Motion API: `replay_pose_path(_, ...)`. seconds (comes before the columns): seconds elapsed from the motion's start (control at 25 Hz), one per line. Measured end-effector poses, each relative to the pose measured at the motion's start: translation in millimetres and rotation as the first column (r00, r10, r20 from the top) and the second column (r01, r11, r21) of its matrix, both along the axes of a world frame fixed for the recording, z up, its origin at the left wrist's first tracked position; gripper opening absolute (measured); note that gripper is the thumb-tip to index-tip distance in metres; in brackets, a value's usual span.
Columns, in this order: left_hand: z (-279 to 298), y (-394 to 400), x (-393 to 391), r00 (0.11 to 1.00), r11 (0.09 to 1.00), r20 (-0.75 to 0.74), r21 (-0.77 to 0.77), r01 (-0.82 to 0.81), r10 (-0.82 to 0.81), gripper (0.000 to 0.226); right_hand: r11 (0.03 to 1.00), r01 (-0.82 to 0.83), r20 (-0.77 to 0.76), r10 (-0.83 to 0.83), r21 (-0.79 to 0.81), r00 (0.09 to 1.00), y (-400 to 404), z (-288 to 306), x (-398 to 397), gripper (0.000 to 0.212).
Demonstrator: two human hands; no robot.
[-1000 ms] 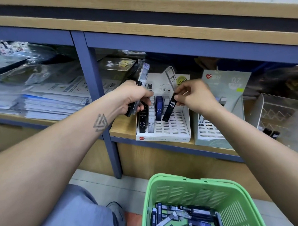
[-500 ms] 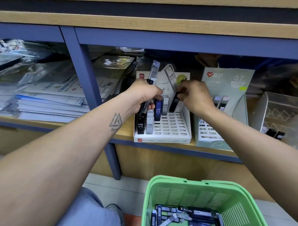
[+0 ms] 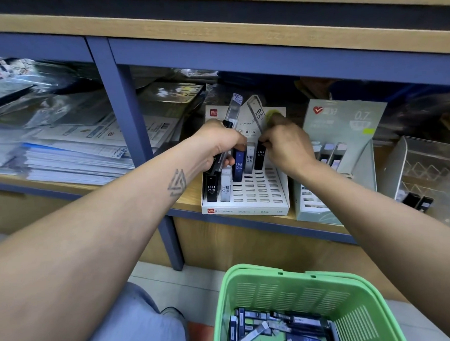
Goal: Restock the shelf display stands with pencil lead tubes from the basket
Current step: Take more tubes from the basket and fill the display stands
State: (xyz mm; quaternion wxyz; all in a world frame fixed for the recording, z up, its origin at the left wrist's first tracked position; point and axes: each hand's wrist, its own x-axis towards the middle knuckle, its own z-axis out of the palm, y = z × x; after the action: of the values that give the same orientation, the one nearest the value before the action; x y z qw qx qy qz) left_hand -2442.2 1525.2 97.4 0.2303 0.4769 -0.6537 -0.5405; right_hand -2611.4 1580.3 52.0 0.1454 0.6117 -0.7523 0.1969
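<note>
Since half a second ago the right hand [image 3: 286, 145] has pushed the black tube [image 3: 260, 156] further down, so it now stands upright in a back-row slot of the white stand [image 3: 260, 194] instead of hanging tilted above it.

Head view: the right hand's fingers are curled over the top of that black tube, pinching it at the cap. The left hand [image 3: 218, 145] grips a small bundle of tubes [image 3: 230, 124] in a closed fist; a clear one and a dark one stick up out of it, leaning to the right. Beside the black tube in the back row stand a pale tube [image 3: 249, 158] and a blue tube [image 3: 238, 164]. Lower down at the stand's left edge stand another black tube marked HB 0.5 [image 3: 211, 188] and a grey one [image 3: 225, 188]. The white stand sits on the wooden shelf [image 3: 186, 197], with a pale green stand [image 3: 345, 150] marked 0.7 just to its right and a clear plastic box [image 3: 428, 173] beyond that. Stacked papers [image 3: 73, 160] fill the bay on the left. The green basket [image 3: 299, 290] sits low in the foreground, with many loose tubes lying in it.
</note>
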Motion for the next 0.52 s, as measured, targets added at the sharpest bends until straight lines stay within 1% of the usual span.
replay_pose_path(0.08, 0.0, 0.4, 1.1, 1.000, 1.000, 0.003, 0.002, 0.002, -0.002, 0.029, 0.998, 0.009, -0.084, -0.004, 0.066, 0.996, 2.6, -6.9, 2.9, 0.030)
replay_pose_path(0.16, -0.7, -0.1, 1.1, 1.000, 1.000, -0.001, 0.001, 0.003, -0.003, 0.031, 0.992, 0.027, -0.119, -0.012, 0.126, 0.993, 6.5, -8.1, 4.0, 0.038)
replay_pose_path(0.2, -0.7, -0.5, 1.3, 1.000, 1.000, -0.006, -0.005, 0.011, -0.011, 0.031, 0.992, 0.017, -0.067, -0.008, 0.124, 0.998, 8.9, -4.9, 5.4, 0.042)
replay_pose_path(0.24, -0.4, -0.8, 1.5, 0.999, 1.000, -0.016, -0.012, 0.029, -0.029, 0.030, 0.997, -0.018, 0.085, 0.012, 0.079, 0.996, 10.9, 0.9, 7.6, 0.044)
replay_pose_path(0.28, 0.8, 0.1, 1.4, 0.998, 0.998, -0.024, -0.015, 0.062, -0.063, 0.029, 0.998, -0.056, 0.345, 0.054, -0.003, 0.937, 13.2, 9.9, 10.5, 0.043)
replay_pose_path(0.32, 2.1, 1.5, 0.8, 0.994, 0.994, -0.023, -0.018, 0.108, -0.108, 0.029, 0.989, -0.091, 0.643, 0.144, -0.114, 0.752, 17.2, 22.0, 14.0, 0.041)
replay_pose_path(0.36, 3.6, 4.2, 0.6, 0.987, 0.987, -0.012, -0.022, 0.157, -0.157, 0.028, 0.969, -0.107, 0.844, 0.245, -0.220, 0.477, 23.8, 34.8, 17.7, 0.038)
replay_pose_path(0.4, 4.8, 7.9, 0.2, 0.979, 0.979, 0.005, -0.025, 0.203, -0.203, 0.025, 0.940, -0.137, 0.921, 0.334, -0.311, 0.201, 31.2, 45.2, 20.4, 0.034)
replay_pose_path(0.44, 6.2, 11.8, -0.4, 0.970, 0.970, 0.025, -0.024, 0.240, -0.240, 0.020, 0.912, -0.166, 0.921, 0.387, -0.374, 0.051, 37.3, 53.2, 22.3, 0.031)
replay_pose_path(0.48, 6.8, 15.0, -0.9, 0.961, 0.962, 0.046, -0.014, 0.273, -0.272, 0.015, 0.896, -0.187, 0.910, 0.414, -0.402, 0.025, 41.9, 58.1, 23.6, 0.028)
replay_pose_path(0.52, 7.4, 18.2, -1.5, 0.950, 0.952, 0.064, 0.005, 0.305, -0.305, 0.013, 0.894, -0.194, 0.902, 0.425, -0.404, 0.078, 46.4, 60.4, 24.5, 0.025)
